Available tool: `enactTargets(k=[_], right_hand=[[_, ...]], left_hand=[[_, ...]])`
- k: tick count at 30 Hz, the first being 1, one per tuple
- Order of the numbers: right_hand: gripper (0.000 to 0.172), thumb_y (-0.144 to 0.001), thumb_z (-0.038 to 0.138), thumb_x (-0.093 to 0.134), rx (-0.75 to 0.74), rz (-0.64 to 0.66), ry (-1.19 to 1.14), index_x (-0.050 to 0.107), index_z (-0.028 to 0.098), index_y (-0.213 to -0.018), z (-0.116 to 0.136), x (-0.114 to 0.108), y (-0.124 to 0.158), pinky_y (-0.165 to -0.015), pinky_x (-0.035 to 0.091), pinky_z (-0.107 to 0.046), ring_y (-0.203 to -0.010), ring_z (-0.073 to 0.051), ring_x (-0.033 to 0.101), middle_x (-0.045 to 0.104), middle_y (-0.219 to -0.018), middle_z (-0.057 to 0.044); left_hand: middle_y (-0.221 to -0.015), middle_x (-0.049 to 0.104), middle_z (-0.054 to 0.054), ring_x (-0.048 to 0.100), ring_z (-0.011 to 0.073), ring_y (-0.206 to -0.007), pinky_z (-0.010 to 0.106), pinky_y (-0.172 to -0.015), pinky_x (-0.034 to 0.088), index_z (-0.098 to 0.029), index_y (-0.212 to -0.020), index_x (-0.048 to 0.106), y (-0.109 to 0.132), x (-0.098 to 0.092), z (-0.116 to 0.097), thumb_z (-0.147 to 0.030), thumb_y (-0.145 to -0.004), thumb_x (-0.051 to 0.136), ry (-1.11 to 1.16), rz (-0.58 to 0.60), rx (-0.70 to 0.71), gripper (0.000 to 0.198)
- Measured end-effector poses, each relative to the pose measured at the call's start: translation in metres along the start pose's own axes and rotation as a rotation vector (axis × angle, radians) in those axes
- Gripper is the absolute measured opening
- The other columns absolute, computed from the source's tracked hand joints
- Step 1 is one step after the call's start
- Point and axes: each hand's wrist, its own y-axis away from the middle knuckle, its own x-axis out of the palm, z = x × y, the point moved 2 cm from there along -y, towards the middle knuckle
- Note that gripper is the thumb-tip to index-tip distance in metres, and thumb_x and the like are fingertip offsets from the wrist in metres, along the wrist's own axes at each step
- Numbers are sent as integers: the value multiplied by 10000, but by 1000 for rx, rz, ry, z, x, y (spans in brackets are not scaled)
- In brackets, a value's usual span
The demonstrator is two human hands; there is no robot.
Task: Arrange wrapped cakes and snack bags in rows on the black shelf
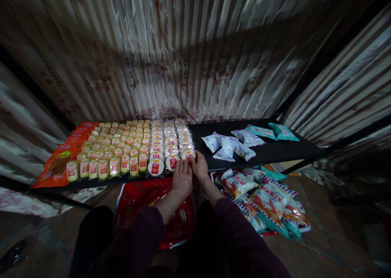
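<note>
My left hand (182,180) is at the front of the rows of round cakes in clear wrappers, its fingers stretched out and against the lower part of the front cake (187,154) in the rightmost row. At that cake's right edge, my right hand (200,166) has its fingers bent around the wrapper; its grip is partly hidden. Two more rows of round cakes stand to the left, with a front cake (155,166) showing a red label. Further left are many small wrapped yellow cakes (114,166) in close rows.
Orange packets (58,164) lie at the left end of the black shelf (195,133). White packets (226,147) and green packets (284,132) lie on its right part. Below are a red basket (128,200) and a pile of larger snack bags (271,196). A striped curtain (183,58) hangs behind.
</note>
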Motion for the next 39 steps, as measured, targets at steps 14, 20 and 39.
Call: enactTargets(k=[14, 20, 39], right_hand=[[565, -861, 474, 433, -29, -68, -31, 511, 79, -1259, -3, -4, 12, -993, 412, -476, -1149, -285, 532, 582, -1231, -213], [570, -860, 477, 437, -21, -93, -54, 509, 76, -1258, -4, -7, 17, -1007, 402, -479, -1182, -290, 510, 570, -1247, -216], [370, -897, 367, 376, -54, -217, -46, 565, 164, -1142, 19, -24, 73, -1012, 398, -479, -1166, -250, 490, 564, -1202, -150]], left_hand=[[-1486, 318, 231, 243, 319, -1408, 507, -1148, 207, 7, -1401, 357, 6, 7, -3, -224, -819, 449, 16, -16, 19, 632], [-1499, 303, 213, 188, 316, -1423, 505, -1160, 184, 5, -1403, 355, 9, 8, -5, -233, -849, 409, 25, -37, 40, 605], [-1506, 324, 155, 215, 270, -1425, 472, -1143, 241, -70, -1426, 342, 39, 12, -10, -205, -884, 384, -18, -37, 107, 560]])
